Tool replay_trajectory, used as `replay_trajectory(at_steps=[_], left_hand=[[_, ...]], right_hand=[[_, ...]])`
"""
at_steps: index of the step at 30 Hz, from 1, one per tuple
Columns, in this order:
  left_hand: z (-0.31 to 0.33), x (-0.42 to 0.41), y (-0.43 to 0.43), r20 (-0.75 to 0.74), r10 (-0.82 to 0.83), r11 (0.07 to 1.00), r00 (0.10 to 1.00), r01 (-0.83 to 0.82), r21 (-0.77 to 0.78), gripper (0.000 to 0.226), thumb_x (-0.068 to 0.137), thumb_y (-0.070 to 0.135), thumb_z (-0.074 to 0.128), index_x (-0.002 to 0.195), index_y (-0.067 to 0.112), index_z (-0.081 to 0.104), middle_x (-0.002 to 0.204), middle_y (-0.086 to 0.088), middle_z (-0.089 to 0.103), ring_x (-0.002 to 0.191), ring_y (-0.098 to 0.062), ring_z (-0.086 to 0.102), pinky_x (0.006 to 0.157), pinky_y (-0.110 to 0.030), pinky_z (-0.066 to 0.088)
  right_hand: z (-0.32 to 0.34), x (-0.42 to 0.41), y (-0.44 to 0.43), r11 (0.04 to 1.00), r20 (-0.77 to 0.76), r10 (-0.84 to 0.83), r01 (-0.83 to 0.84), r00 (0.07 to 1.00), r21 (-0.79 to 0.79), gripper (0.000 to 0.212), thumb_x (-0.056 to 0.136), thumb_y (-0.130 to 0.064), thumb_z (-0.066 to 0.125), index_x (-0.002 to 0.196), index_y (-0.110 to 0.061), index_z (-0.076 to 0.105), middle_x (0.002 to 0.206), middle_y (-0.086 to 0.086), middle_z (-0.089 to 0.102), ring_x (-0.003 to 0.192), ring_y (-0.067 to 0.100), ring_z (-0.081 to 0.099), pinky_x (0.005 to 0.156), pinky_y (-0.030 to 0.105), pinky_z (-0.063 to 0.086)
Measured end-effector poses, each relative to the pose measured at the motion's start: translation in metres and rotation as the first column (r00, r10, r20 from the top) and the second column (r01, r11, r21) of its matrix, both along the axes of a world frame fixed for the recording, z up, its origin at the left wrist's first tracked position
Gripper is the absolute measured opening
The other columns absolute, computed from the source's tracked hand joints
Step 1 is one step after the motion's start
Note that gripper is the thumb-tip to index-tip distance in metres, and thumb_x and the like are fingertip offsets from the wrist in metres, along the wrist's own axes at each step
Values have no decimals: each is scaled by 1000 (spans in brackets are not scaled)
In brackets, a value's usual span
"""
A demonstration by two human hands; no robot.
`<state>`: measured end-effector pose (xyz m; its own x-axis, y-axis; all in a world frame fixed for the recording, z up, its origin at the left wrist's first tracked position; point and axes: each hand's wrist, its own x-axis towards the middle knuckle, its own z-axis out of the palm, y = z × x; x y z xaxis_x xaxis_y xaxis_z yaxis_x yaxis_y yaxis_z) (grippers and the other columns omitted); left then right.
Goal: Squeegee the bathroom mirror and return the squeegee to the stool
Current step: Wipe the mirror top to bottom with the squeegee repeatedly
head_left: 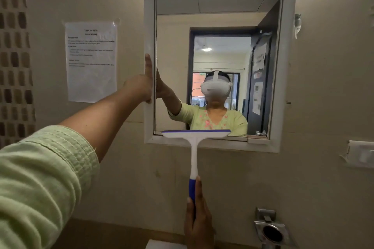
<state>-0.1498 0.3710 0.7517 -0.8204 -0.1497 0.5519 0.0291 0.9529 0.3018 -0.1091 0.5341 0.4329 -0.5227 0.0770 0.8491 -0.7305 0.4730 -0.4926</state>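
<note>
The bathroom mirror (pixel 218 0) hangs on the wall in a white frame (pixel 287 66). My right hand (pixel 197 218) grips the blue end of a white squeegee (pixel 193 151) from below. Its blue-edged blade lies level across the mirror's bottom edge, left of centre. My left hand (pixel 144 83) is stretched out flat with fingers pointing up, pressed against the left side of the frame, holding nothing. The stool is out of view.
A printed sheet (pixel 92 60) is taped to the wall left of the mirror. A metal holder (pixel 270 228) is fixed low on the right and a white fitting (pixel 360 153) sits at the right edge. A white object (pixel 164 244) shows at the bottom.
</note>
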Motion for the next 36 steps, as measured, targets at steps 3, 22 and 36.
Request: replay_trajectory(at_steps=[3,22,36], left_hand=[[5,-3,2,59,58,998,997,-56,-36,111,91,17,60,132,20,-44,113,-30,61,96,-39,65,96,-48,49],[6,-13,6,14,60,947,998,-62,316,58,101,40,15,148,9,1,103,-29,65,96,-39,64,101,-46,46],[11,9,14,36,12,961,999,-22,274,54,104,25,19,147,1,-2,119,-32,59,112,-39,59,113,-45,30]], right_hand=[[-4,13,-4,995,-4,25,-26,1000,-92,51,98,-43,36,140,-53,9,80,-7,63,65,-11,54,59,-3,38],[296,-20,61,995,-439,-80,45,895,-90,59,95,-9,51,146,-8,21,113,18,52,91,18,55,79,28,54],[378,-44,94,983,-428,-182,178,885,-48,54,100,-17,40,148,-13,16,108,13,48,89,14,51,76,14,41]])
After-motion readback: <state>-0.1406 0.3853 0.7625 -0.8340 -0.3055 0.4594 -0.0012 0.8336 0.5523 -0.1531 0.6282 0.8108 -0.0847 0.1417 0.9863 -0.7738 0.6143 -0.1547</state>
